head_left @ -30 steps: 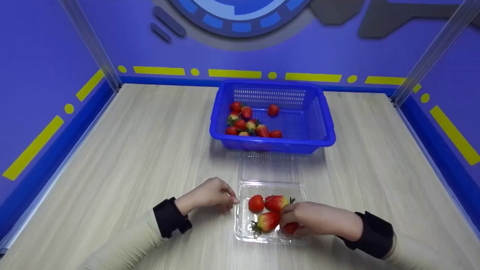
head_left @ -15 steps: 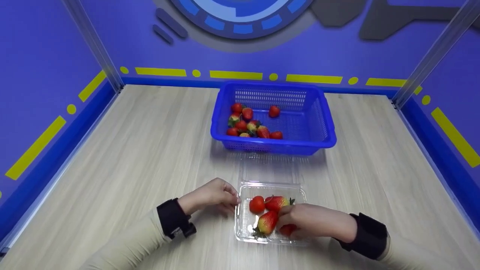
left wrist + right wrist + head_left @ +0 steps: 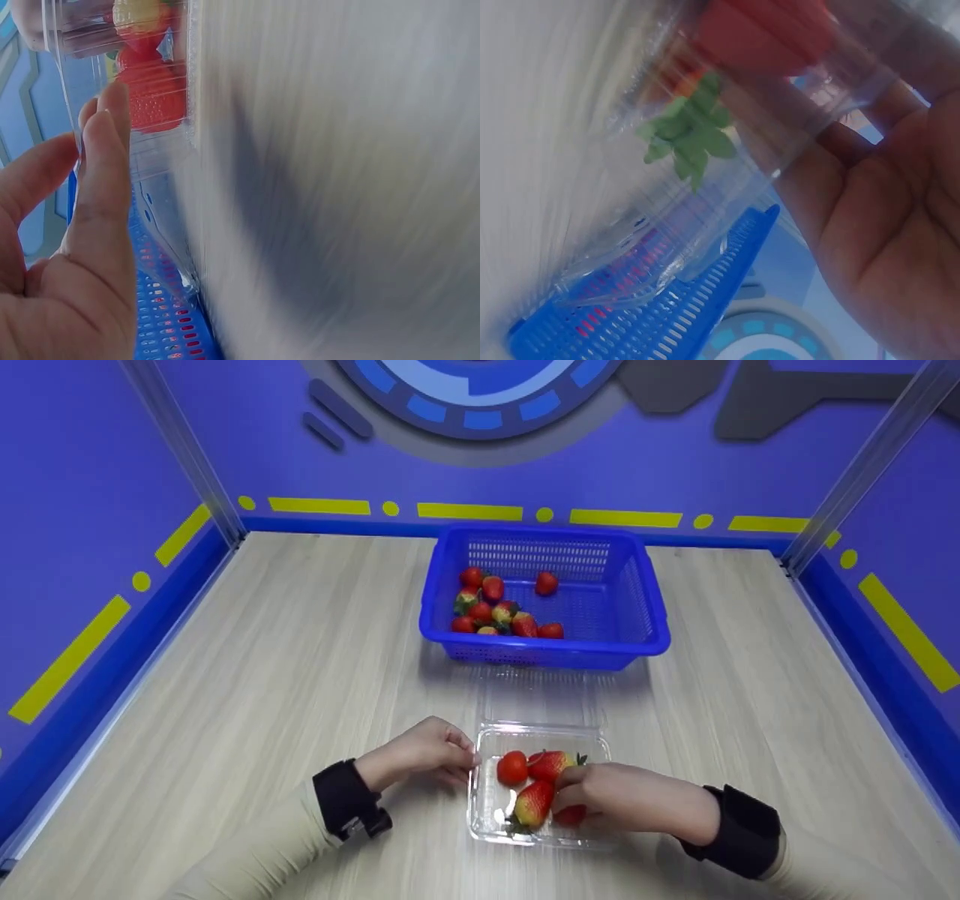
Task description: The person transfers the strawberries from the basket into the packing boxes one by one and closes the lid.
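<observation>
The right hand (image 3: pixel 619 795) curls its fingers round 1 held strawberry (image 3: pixel 570 815) inside the clear box (image 3: pixel 499 838), mostly hidden under those fingers. The 3 loose strawberries (image 3: pixel 533 804) lie in the same box, left and ahead of the right fingertips. The left hand (image 3: pixel 433 750) pinches the box's rim across from the right hand. Farther ahead of both hands, the blue basket (image 3: pixel 547 645) holds other fruit. For clean work, a light, steady left pinch should stop the thin wall sliding or bending; the right fingers should press gently and part only once the berry sits stable, clear of its neighbours.
</observation>
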`<action>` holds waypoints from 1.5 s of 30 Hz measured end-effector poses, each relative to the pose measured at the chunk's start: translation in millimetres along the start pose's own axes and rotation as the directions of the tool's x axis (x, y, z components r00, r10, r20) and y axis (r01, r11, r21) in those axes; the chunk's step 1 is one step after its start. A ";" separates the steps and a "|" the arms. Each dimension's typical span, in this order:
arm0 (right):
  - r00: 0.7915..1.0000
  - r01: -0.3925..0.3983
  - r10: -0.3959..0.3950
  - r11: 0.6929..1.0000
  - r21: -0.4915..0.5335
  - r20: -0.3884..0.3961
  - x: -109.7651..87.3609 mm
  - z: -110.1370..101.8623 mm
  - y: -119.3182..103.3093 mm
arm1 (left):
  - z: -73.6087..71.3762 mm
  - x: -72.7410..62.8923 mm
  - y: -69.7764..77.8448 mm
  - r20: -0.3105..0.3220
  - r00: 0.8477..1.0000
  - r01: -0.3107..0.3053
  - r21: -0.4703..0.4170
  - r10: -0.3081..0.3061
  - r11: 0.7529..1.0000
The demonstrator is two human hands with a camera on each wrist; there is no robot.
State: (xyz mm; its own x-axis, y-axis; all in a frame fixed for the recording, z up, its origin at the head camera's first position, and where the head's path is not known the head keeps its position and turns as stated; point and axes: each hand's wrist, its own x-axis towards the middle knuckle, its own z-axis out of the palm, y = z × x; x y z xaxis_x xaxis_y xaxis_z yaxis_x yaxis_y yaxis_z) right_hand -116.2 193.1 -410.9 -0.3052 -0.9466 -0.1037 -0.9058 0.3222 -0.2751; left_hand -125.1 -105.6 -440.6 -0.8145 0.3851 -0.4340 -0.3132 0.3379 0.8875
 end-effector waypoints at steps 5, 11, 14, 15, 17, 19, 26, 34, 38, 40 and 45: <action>1.000 0.011 -0.012 1.000 -0.017 -0.009 -0.9 -0.9 -1.2 | -0.5 -1.7 -0.3 -0.003 1.000 -0.001 -0.006 0.001 1.000; 1.000 -0.020 0.020 1.000 -0.013 0.009 -1.8 -5.7 -3.1 | -1.0 -4.2 -0.5 -0.007 1.000 -0.017 0.027 0.018 0.999; 1.000 -0.029 0.029 1.000 -0.006 0.008 -2.5 -9.1 -3.8 | -3.1 -6.8 1.4 -0.009 1.000 -0.021 0.076 0.022 0.997; 0.999 -0.033 0.033 0.999 -0.004 0.005 -2.8 -10.0 -3.8 | -4.4 -7.9 2.6 -0.016 1.000 -0.021 0.096 0.023 0.995; 0.999 -0.040 0.040 0.999 -0.004 0.002 -3.4 -11.8 -3.4 | -8.4 -10.9 6.1 -0.037 0.999 -0.023 0.137 0.028 0.990; 0.999 -0.052 0.052 0.999 -0.003 0.000 -4.4 -14.1 -2.9 | -13.7 -15.1 10.7 -0.057 0.997 -0.039 0.192 0.051 0.981; 0.997 -0.072 0.071 0.997 -0.031 -0.034 -9.7 -37.4 -2.5 | -35.1 -38.4 32.0 -0.031 0.971 -0.201 0.421 0.235 0.885; 0.973 -0.064 0.054 0.997 -0.039 -0.225 -14.3 -90.6 9.4 | -55.7 -68.7 86.1 -0.077 0.903 -0.318 0.540 0.422 0.779; 0.939 -0.046 0.021 0.997 -0.066 -0.342 -14.7 -117.9 20.9 | -67.1 -79.7 118.0 -0.138 0.876 -0.306 0.582 0.462 0.754; 0.922 -0.059 0.026 0.995 -0.074 -0.385 -13.6 -131.6 26.7 | -73.8 -82.3 134.0 -0.172 0.869 -0.286 0.592 0.464 0.754; 0.888 -0.122 0.067 0.988 -0.092 -0.455 -7.6 -162.5 40.4 | -91.7 -74.2 167.7 -0.248 0.832 -0.266 0.606 0.497 0.750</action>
State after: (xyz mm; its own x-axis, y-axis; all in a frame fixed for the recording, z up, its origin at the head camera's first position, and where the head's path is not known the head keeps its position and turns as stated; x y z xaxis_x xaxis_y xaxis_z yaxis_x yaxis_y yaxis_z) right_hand -198.3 211.7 -265.9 -0.4652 -0.8237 0.3240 -0.8852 0.4327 -0.1710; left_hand -162.0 -156.2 -245.3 -0.9542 0.2747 0.1181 0.2783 0.6711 0.6872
